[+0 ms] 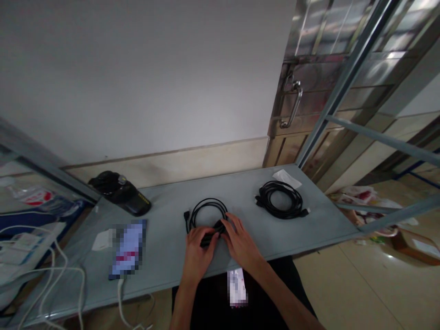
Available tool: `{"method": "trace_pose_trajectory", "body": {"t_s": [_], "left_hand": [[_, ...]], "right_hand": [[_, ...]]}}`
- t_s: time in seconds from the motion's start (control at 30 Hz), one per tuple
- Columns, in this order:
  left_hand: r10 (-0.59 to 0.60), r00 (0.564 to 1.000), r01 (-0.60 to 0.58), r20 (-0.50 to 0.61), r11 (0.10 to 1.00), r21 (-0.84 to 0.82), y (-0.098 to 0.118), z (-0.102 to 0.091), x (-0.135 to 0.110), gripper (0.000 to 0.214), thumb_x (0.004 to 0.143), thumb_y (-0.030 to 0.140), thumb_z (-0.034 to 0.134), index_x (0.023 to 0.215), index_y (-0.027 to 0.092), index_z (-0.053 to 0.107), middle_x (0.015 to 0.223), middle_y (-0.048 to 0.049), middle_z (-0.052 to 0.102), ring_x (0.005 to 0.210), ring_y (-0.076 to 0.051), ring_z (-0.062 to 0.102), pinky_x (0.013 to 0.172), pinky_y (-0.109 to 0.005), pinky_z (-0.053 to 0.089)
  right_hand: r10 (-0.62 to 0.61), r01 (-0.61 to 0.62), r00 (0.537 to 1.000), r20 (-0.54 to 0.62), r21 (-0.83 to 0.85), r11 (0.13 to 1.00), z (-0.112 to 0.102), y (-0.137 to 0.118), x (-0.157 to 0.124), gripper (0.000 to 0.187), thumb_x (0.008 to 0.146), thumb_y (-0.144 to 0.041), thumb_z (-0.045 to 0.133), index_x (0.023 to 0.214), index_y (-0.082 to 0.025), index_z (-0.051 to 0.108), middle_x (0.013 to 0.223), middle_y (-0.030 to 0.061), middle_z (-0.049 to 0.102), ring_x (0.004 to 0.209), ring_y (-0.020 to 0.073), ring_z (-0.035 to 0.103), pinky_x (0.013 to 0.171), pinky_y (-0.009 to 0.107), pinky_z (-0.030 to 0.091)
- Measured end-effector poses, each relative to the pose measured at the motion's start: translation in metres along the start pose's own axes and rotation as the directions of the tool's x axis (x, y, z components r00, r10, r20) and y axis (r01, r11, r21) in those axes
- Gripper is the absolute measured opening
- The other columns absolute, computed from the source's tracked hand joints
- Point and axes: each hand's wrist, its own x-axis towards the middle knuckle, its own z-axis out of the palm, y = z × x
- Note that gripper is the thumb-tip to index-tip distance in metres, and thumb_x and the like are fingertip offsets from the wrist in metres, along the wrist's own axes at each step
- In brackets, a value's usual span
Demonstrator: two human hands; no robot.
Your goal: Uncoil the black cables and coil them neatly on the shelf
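Note:
A looped black cable (207, 203) lies near the front middle of the grey shelf, one connector sticking out at its left side. My left hand (198, 250) is closed on the near part of this cable, its thumb pointing right. On the right part of the loop, my right hand (237, 238) has its fingers curled around the cable, close to the left thumb. The hands partly hide the near side of the loop. Farther right, a second coiled black cable (282, 200) rests flat, its connectors showing at left and lower right.
The grey shelf (168, 270) has metal posts at both ends. On its left are a black bottle (118, 192), a phone (129, 250) with a white cord (120, 293), and a white piece (102, 240). White paper (287, 178) lies behind the second coil. A wall stands behind.

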Motion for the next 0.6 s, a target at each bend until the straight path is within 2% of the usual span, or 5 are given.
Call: {"method": "trace_pose_trajectory", "body": {"t_s": [0.13, 0.27, 0.47, 0.53, 0.6], "left_hand": [[0.038, 0.999, -0.039, 0.015, 0.999, 0.031, -0.006, 0.004, -0.003, 0.024, 0.098, 0.037, 0.078, 0.121, 0.030, 0.083, 0.123, -0.0099, 0.082, 0.118, -0.036, 0.073, 0.108, -0.056, 0.055], [0.043, 0.999, -0.043, -0.010, 0.999, 0.009, -0.011, 0.007, -0.004, 0.025, 0.103, 0.036, 0.074, 0.126, 0.029, 0.081, 0.129, -0.0106, 0.080, 0.120, -0.034, 0.072, 0.110, -0.056, 0.056], [-0.028, 0.999, 0.027, -0.031, 0.999, -0.031, -0.007, 0.004, -0.003, 0.025, 0.106, 0.044, 0.074, 0.125, 0.030, 0.081, 0.129, -0.0092, 0.079, 0.125, -0.033, 0.071, 0.116, -0.056, 0.054], [-0.064, 0.997, 0.060, -0.052, 0.994, -0.089, -0.005, 0.000, -0.002, 0.026, 0.106, 0.048, 0.074, 0.122, 0.030, 0.082, 0.127, -0.0092, 0.079, 0.124, -0.032, 0.072, 0.115, -0.053, 0.055], [-0.120, 0.989, 0.106, -0.082, 0.982, -0.158, -0.003, -0.005, 0.000, 0.030, 0.107, 0.054, 0.072, 0.117, 0.028, 0.082, 0.122, -0.0093, 0.080, 0.119, -0.031, 0.074, 0.111, -0.050, 0.058]], "right_hand": [[-0.084, 0.088, 0.994, -0.066, 0.065, 0.994, -0.017, -0.012, -0.005, 0.043, 0.113, -0.015, 0.056, 0.156, -0.021, 0.060, 0.151, 0.0169, 0.067, 0.142, 0.0297, 0.065, 0.122, 0.055, 0.060], [-0.203, 0.216, 0.975, -0.094, 0.163, 0.963, -0.015, -0.022, -0.065, 0.034, 0.113, -0.014, 0.052, 0.142, -0.025, 0.068, 0.125, 0.0111, 0.077, 0.118, 0.0261, 0.074, 0.108, 0.046, 0.066], [-0.174, 0.129, 0.955, 0.241, 0.189, 0.973, 0.057, 0.019, -0.203, 0.039, 0.103, -0.010, 0.056, 0.133, -0.024, 0.076, 0.122, 0.0100, 0.084, 0.112, 0.0248, 0.080, 0.104, 0.041, 0.069], [-0.103, 0.048, 0.895, 0.433, 0.135, 0.990, 0.079, 0.041, -0.229, 0.037, 0.100, -0.011, 0.060, 0.126, -0.025, 0.082, 0.138, 0.0092, 0.083, 0.133, 0.0300, 0.077, 0.114, 0.046, 0.065], [-0.015, -0.025, 0.824, 0.567, 0.062, 0.998, 0.093, 0.057, -0.242, 0.037, 0.098, -0.014, 0.063, 0.124, -0.026, 0.086, 0.158, 0.0072, 0.074, 0.156, 0.0372, 0.061, 0.126, 0.057, 0.057]]}}
